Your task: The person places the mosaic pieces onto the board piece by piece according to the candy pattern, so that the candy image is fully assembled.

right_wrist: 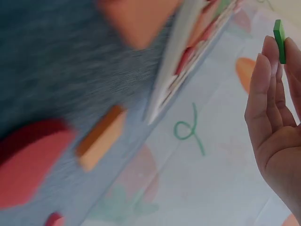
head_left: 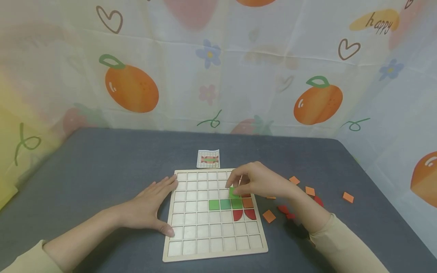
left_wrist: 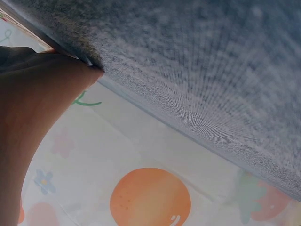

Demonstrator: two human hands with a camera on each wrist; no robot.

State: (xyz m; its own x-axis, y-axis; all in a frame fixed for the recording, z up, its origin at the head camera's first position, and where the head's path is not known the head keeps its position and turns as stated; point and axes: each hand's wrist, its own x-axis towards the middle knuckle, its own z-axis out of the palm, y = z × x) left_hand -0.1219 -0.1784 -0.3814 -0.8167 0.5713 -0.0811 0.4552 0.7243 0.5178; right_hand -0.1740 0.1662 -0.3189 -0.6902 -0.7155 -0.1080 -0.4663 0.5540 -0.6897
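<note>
The green tile (head_left: 233, 194) is up over the right part of the board, just above the squares. The right hand (head_left: 254, 179) pinches it, thumb on one side and fingers on the other.

Under it, the board (head_left: 215, 258) is only partly filled. In the middle row I see three tiles, a light green one (head_left: 214, 205), a bluish one (head_left: 225, 204) and one more green one (head_left: 236, 204), then an orange tile (head_left: 247, 203) at the right end. Two red pieces (head_left: 250, 214) sit in the next row nearer, and a bit of red peeks out on the far side, mostly under the hand. The left squares show plain wood. The card (head_left: 208, 163), just past the far edge, has a tiny drawing with red at both ends, so I think the right end is begun and much is left to do.

The left hand (head_left: 150, 206) holds nothing; its fingers are spread and rest on the board's left edge.

To the right, loose orange pieces (head_left: 348, 197) and loose red pieces (head_left: 283, 209) lie on the dark table (head_left: 112, 163). The right arm reaches over them and hides some, so I can't count them all. A fruit cloth (head_left: 239, 98) hangs behind.
</note>
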